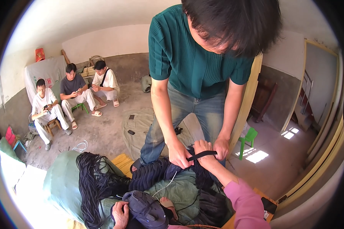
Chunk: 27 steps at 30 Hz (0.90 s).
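Observation:
My left hand [120,214] rests with bent fingers at the edge of a dark blue, shoe-like fabric piece [146,209] with laces. From the lower right, my pink-sleeved arm reaches forward. My right hand [203,149] is curled over the dark bundle between the co-worker's hands; what its fingers hold is hidden. A black strap [202,155] crosses my right wrist, its ends in the co-worker's left hand [221,147] and right hand [179,154]. Beside them lies a row of dark, closely stacked fabric pieces [151,175]. Black laces [97,187] hang in a thick heap over a green sack.
The co-worker, in a green top [191,57], stands bent over in front of me. Green sacking [63,187] lies around the bundle. Three people sit at the back left. A green plastic chair [249,138] stands right, and a phone [269,205] lies at lower right.

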Each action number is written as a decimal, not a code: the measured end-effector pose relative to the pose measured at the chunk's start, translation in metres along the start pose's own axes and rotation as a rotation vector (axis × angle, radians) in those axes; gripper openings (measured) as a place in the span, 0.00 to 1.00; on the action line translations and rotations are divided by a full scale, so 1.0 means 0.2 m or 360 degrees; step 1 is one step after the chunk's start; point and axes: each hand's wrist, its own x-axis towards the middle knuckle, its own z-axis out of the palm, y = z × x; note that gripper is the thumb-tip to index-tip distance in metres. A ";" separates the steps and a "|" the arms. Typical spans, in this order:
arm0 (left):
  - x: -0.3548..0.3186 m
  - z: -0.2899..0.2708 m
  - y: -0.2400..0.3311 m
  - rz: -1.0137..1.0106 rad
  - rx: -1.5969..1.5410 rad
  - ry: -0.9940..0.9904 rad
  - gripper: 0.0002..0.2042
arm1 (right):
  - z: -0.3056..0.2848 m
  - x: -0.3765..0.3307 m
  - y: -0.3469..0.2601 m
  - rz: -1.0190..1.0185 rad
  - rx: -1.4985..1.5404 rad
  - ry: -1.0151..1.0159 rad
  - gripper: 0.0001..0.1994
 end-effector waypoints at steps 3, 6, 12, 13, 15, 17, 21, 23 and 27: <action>-0.02 0.01 -0.03 -0.0019 -0.0021 0.0071 0.04 | 0.04 0.13 0.00 0.0061 0.0054 0.0006 0.08; 0.01 0.04 -0.05 0.0003 -0.0038 0.0005 0.04 | 0.08 0.20 0.01 -0.0005 0.0151 0.0157 0.09; 0.03 0.04 -0.04 -0.0006 -0.0068 -0.0012 0.05 | 0.11 0.39 -0.08 -0.0148 0.0243 0.0281 0.10; 0.04 0.04 -0.04 -0.0020 -0.0070 -0.0013 0.05 | 0.12 0.40 -0.09 -0.0132 0.0255 0.0247 0.10; 0.04 0.04 -0.03 -0.0041 -0.0068 -0.0025 0.05 | 0.13 0.42 -0.12 -0.0112 0.0232 0.0249 0.11; 0.05 0.05 -0.01 -0.0025 -0.0108 -0.0031 0.05 | 0.14 0.42 -0.14 -0.0076 0.0266 0.0221 0.11; 0.03 0.03 -0.02 -0.0069 -0.0084 -0.0053 0.05 | 0.12 0.45 -0.25 0.0110 0.0462 0.0088 0.11; 0.03 0.02 0.00 -0.0089 -0.0095 -0.0057 0.05 | 0.09 0.48 -0.29 0.0148 0.0534 0.0044 0.12; 0.03 0.01 0.01 -0.0103 -0.0135 -0.0049 0.04 | 0.05 0.57 -0.34 0.0264 0.0689 0.0011 0.14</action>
